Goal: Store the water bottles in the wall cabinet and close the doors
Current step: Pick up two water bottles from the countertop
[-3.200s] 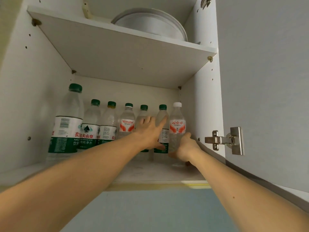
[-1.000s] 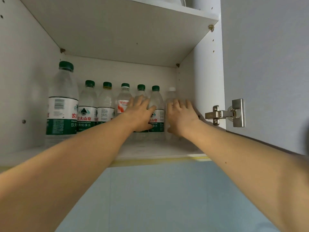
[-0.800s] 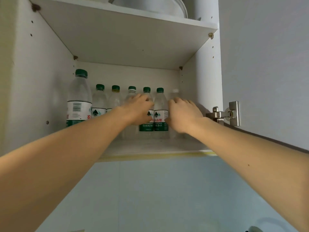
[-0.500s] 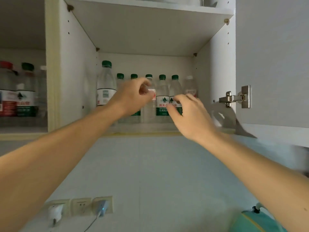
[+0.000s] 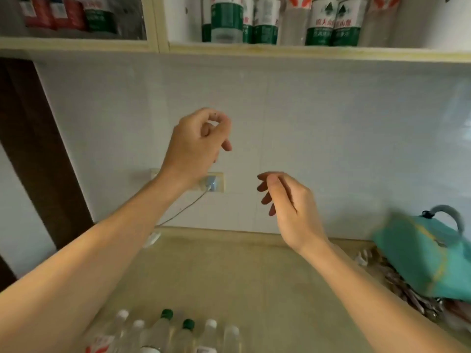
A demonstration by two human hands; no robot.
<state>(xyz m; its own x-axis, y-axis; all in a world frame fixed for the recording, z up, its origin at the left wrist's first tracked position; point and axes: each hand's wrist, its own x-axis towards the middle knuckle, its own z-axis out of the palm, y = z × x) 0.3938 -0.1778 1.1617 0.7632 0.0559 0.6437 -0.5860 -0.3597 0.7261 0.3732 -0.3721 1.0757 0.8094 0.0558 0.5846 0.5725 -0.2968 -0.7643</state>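
Head view: clear, seemingly plastic bottles point(image 5: 163, 332)

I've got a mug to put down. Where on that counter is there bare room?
The beige counter is bare in the middle, between the bottles on the counter in front and the wall behind. The right side is crowded by the teal bag. Both hands, left hand and right hand, hang empty above.

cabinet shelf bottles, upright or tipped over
Upright: the shelf bottles stand side by side on the wall cabinet shelf, labels level. Their caps are cut off.
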